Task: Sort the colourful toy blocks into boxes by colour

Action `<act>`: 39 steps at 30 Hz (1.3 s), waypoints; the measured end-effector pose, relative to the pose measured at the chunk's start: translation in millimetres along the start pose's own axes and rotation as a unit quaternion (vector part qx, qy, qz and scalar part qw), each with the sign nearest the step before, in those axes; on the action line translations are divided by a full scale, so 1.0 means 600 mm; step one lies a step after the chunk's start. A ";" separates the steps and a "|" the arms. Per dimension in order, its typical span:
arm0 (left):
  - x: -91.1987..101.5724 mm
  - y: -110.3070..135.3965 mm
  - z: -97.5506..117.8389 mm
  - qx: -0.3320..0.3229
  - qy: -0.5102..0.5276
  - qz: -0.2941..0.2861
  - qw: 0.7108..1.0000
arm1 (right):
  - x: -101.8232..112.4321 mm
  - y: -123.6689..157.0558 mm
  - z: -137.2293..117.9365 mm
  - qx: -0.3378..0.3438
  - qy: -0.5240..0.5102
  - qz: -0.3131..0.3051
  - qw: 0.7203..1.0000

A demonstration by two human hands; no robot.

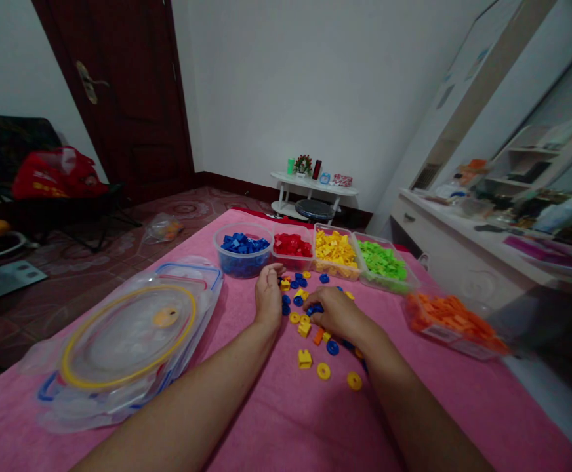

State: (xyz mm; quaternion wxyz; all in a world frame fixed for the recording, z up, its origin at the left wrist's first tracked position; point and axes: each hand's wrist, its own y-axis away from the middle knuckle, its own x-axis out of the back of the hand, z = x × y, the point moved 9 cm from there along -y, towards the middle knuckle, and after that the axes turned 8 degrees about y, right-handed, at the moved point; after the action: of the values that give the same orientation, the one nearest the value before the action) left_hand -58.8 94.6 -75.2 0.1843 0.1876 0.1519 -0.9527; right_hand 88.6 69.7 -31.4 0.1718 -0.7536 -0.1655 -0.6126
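My left hand [268, 297] rests on its edge on the pink cloth, fingers stretched forward beside a loose pile of toy pieces. Opposite it, my right hand [338, 311] curls over the pile, with its fingertips around a blue toy piece [314, 309]; part of the piece is hidden. Between and below the hands lie several blue and yellow wheels, such as a blue wheel [332, 347] and a yellow wheel [323, 371]. A yellow building block [304, 358] stands near them, and a small orange block [318, 336] lies close to my right hand.
Behind the pile stand clear tubs of blue blocks [243, 252], red blocks [292, 246], yellow blocks [336, 249] and green blocks [382, 260]. An orange-block tub [453, 324] is at right. Stacked plastic lids [128, 337] lie at left on the pink cloth [266, 419].
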 end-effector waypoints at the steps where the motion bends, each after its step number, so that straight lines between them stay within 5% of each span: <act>1: 0.000 0.000 0.000 0.000 0.000 0.000 1.000 | -0.003 -0.002 0.001 -0.003 -0.010 0.008 1.000; 4: 0.001 -0.001 -0.003 0.007 0.001 0.006 1.000 | -0.002 -0.010 0.006 -0.022 -0.113 0.053 0.992; 6: 0.002 -0.002 -0.004 0.012 0.002 0.009 1.000 | -0.002 -0.020 0.012 -0.059 -0.261 0.061 0.962; 12: 0.003 -0.001 0.003 0.006 0.005 0.014 1.000 | 0.031 -0.096 -0.021 -0.115 -0.677 0.076 0.723; 14: 0.002 -0.002 0.004 0.008 0.011 0.013 1.000 | 0.051 -0.136 -0.041 -0.129 -0.727 0.083 0.670; 16: 0.002 -0.003 0.003 0.014 0.014 0.010 1.000 | 0.067 -0.174 -0.063 -0.142 -0.743 0.077 0.649; 18: 0.003 -0.004 0.001 0.016 0.015 0.012 1.000 | 0.079 -0.202 -0.083 -0.146 -0.723 0.060 0.673; 23: 0.007 -0.006 -0.009 0.019 0.031 0.019 0.999 | 0.104 -0.194 -0.078 -0.113 -0.587 0.084 0.797; 30: 0.005 -0.004 -0.003 0.014 0.026 0.017 0.999 | 0.108 -0.007 -0.019 0.000 -0.222 0.175 0.959; 34: 0.004 -0.001 -0.001 0.010 0.022 0.016 1.000 | 0.047 0.112 0.028 -0.045 -0.011 0.128 0.991; 39: 0.004 -0.003 -0.005 0.006 0.021 0.015 1.000 | -0.038 0.202 0.081 -0.132 0.054 0.087 0.986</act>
State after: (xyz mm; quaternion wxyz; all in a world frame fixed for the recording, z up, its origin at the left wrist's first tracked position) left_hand -60.9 96.3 -78.7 0.1940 0.2113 0.1468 -0.9467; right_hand 182.1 -16.1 -69.8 0.1321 -0.7473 -0.0076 -0.6512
